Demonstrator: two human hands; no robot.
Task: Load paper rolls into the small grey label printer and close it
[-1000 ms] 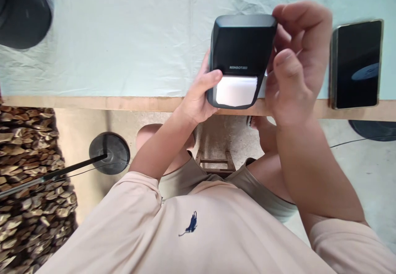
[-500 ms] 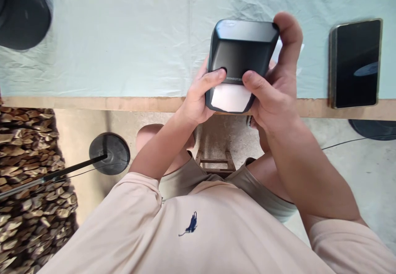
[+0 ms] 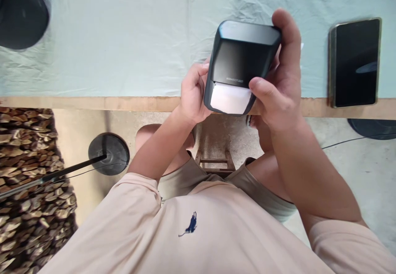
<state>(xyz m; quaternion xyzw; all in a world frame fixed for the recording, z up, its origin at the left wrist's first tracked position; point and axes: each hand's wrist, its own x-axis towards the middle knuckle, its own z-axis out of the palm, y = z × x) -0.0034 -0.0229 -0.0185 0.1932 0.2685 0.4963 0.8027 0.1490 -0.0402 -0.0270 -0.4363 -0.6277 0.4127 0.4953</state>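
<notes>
A small black label printer [image 3: 239, 57] with a white paper roll [image 3: 229, 99] showing at its near end is held above the table's front edge. My right hand [image 3: 280, 88] grips its right side, thumb on the lower front and fingers wrapped over the far corner. My left hand [image 3: 192, 94] cups the printer's left side from beneath, fingers curled against the casing. The printer is tilted slightly to the right.
The table [image 3: 123, 39] has a pale green cloth and a wooden front edge [image 3: 93, 103]. A dark phone [image 3: 354, 62] lies at the right edge. A black round object [image 3: 21, 12] sits at the far left. Below are a stool [image 3: 213, 162], a round stand base [image 3: 108, 153] and stacked firewood [image 3: 27, 175].
My right hand came down from above the printer and took hold of its right side. My left thumb slid off the front to the side. The printer tilted a little.
</notes>
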